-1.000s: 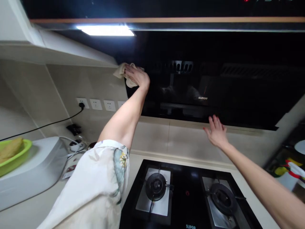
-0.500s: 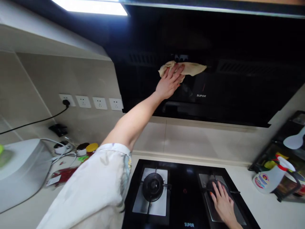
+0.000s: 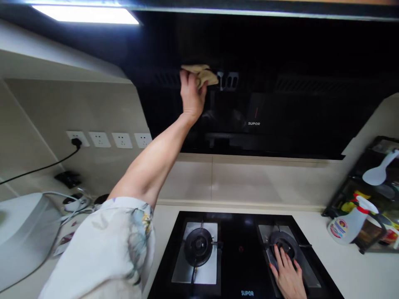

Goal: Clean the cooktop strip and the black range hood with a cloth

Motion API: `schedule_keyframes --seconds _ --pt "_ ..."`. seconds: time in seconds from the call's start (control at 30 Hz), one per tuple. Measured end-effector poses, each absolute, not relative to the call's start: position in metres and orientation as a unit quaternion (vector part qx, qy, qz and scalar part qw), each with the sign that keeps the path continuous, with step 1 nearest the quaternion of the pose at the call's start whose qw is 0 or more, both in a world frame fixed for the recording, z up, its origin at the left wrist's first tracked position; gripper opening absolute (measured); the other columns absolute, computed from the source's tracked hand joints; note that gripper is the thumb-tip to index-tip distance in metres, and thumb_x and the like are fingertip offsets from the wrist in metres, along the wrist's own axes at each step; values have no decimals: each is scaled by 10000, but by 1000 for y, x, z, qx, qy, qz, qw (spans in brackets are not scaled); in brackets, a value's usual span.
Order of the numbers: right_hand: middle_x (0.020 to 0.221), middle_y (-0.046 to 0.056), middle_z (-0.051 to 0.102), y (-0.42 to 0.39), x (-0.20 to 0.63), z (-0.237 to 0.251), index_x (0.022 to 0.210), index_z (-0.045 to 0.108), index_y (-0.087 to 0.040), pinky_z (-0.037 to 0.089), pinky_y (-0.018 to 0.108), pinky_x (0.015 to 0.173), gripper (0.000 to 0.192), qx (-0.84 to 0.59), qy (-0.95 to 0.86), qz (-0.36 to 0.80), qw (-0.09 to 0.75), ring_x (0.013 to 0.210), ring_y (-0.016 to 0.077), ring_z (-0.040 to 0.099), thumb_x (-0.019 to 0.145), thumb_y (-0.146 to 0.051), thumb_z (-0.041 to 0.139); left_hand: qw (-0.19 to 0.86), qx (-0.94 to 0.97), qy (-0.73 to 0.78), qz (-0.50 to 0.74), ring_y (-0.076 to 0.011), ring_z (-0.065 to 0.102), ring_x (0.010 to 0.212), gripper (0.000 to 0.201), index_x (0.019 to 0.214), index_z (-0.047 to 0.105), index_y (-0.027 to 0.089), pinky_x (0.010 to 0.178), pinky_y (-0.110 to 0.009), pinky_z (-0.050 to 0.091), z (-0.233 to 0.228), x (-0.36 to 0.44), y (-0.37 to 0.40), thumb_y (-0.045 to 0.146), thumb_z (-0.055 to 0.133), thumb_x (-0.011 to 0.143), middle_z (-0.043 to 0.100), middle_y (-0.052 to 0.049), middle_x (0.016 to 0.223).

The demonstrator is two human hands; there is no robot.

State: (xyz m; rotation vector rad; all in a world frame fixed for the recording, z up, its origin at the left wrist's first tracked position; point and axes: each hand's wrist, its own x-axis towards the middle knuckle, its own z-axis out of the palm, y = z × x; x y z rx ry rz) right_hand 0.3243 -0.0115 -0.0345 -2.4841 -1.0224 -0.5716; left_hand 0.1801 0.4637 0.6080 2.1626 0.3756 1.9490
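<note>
We face a glossy black range hood that fills the upper half of the view, from ten o'clock across to two o'clock, with a bright lamp at eleven. Below it runs a pale tiled wall with a row of sockets at nine o'clock. At six o'clock sits a black glass hob with two gas burners. A white appliance stands at eight o'clock, and a spray bottle lies at four o'clock beside a dark rack.

Our left arm, in a loose floral sleeve, reaches up from seven o'clock toward the centre. Our left hand is clamped round a small beige cloth, pressing it to the top edge of the hood's front panel, just left of a small metal vent fitting. Our right hand lies flat, fingers spread and holding nothing, on the right burner at five o'clock, seemingly bracing us.

To wipe well here, we judge it best to keep the cloth bunched flat under the fingers, press evenly, and work in overlapping strokes along the panel, easing around the fitting so the cloth does not snag, and keeping our weight light on the burner.
</note>
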Motion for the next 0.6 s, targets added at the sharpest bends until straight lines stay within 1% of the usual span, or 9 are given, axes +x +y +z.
schedule_keyframes --seconds 0.1,0.17,0.2,0.27,0.37,0.43,0.5,0.53,0.6 --pt "1434 53 648 -11 324 -35 1585 443 -470 400 644 1107 684 -889 -368 -204 181 1255 385 658 916 -573 350 67 763 107 634 -315 356 1510 343 1308 586 256 1225 -440 333 610 218 426 399 557 997 459 -75 1574" --pt "1437 63 644 -12 325 -36 1568 484 -455 402 644 1099 683 -890 -371 -202 171 1248 387 660 908 -578 359 39 790 117 600 -333 397 1480 285 1245 623 247 1200 -452 383 604 237 408 233 573 965 482 -83 1562" --pt "1438 71 643 -12 325 -36 1557 507 -444 403 642 1095 681 -890 -373 -201 167 1242 387 662 906 -579 360 30 798 125 588 -346 416 1464 281 1215 638 246 1186 -465 403 601 242 402 183 579 947 486 -88 1561" --pt "1443 87 638 -13 326 -37 1535 550 -422 403 635 1096 673 -891 -374 -198 163 1238 382 663 910 -574 352 19 808 135 573 -371 445 1436 268 1177 654 250 1161 -501 432 597 246 395 152 589 936 488 -94 1559" --pt "1441 96 638 -13 328 -40 1516 580 -408 399 627 1104 665 -893 -373 -196 161 1250 373 657 918 -562 334 -11 833 126 538 -394 497 1392 249 1179 657 243 1147 -540 445 597 237 399 171 613 944 529 -117 1507" --pt "1436 95 641 -13 330 -43 1502 595 -409 402 622 1103 659 -893 -371 -195 161 1263 367 651 919 -558 326 -25 839 148 524 -385 527 1368 240 1170 658 231 1169 -528 435 599 220 408 193 664 933 582 -125 1434" --pt "1426 95 647 -12 333 -45 1473 628 -401 407 611 1107 651 -895 -371 -192 157 1283 359 641 921 -555 319 -23 817 199 540 -362 538 1358 221 1155 657 202 1192 -510 426 600 195 422 213 678 935 615 -131 1378" --pt "1422 97 651 -11 334 -46 1458 644 -392 409 602 1112 650 -897 -371 -189 150 1297 353 634 923 -555 314 -16 799 227 557 -354 535 1362 204 1153 654 180 1198 -509 423 602 180 431 217 652 952 616 -142 1369" --pt "1441 110 636 -8 335 -45 1455 657 -341 402 588 1136 663 -906 -366 -175 124 1346 340 601 927 -550 316 3 757 273 593 -364 498 1400 214 1181 641 136 1216 -556 392 607 150 447 206 549 1002 595 -180 1383"
